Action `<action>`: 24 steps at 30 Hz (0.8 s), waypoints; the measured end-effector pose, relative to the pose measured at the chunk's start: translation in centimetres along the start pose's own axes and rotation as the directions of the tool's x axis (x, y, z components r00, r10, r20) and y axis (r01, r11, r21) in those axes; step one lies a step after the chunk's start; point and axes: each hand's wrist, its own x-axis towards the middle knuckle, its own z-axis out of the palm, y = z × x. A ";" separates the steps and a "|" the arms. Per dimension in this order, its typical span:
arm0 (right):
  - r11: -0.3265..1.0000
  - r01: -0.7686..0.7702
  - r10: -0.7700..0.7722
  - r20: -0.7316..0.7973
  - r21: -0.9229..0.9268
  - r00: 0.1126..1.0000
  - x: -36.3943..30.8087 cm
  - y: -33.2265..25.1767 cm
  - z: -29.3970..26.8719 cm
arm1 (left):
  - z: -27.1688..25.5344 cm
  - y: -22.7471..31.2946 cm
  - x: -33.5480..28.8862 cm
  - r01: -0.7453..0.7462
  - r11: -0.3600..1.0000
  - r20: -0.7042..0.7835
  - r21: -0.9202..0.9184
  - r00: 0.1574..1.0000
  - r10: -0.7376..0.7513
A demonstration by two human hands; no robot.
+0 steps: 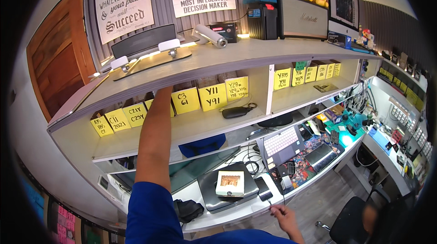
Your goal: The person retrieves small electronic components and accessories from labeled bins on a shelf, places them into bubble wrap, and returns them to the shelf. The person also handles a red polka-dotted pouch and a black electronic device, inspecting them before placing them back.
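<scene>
My left forearm (154, 139) stretches up to the open shelf, where a row of boxes with yellow handwritten labels stands. The left hand disappears under the shelf top among them, next to a yellow-labelled box (185, 100), so its fingers are hidden. Low in the picture, my right hand (286, 220) pinches a thin charging cable (269, 202) just below a dark phone (263, 189) on the white desk. Left of the phone, a small open carton (230, 184) rests on a closed black laptop (211, 194).
A black key pouch (236, 111) lies on the shelf (255, 121). Beyond the desk's cables, an open laptop (283, 146) sits beside a patterned mat with gadgets. A black office chair (348, 226) stands at lower right. On the shelf top are a speaker (302, 17) and a grey camera (209, 36).
</scene>
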 end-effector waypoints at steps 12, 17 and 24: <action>0.724 0.682 -0.672 0.332 0.104 0.663 14.9 -15.5 1.2 | -7.9 2.8 -13.9 -0.075 0.954 -0.243 -0.289 0.970 0.002; 0.420 0.896 -0.832 0.454 0.142 0.318 16.7 -22.0 7.1 | -13.4 5.4 -23.4 -0.539 0.842 -0.627 -0.028 0.665 0.405; 0.288 0.905 -0.887 0.443 0.313 0.129 13.1 -26.5 12.5 | -12.5 10.9 -41.5 -0.392 0.511 -0.572 -0.765 0.779 -0.258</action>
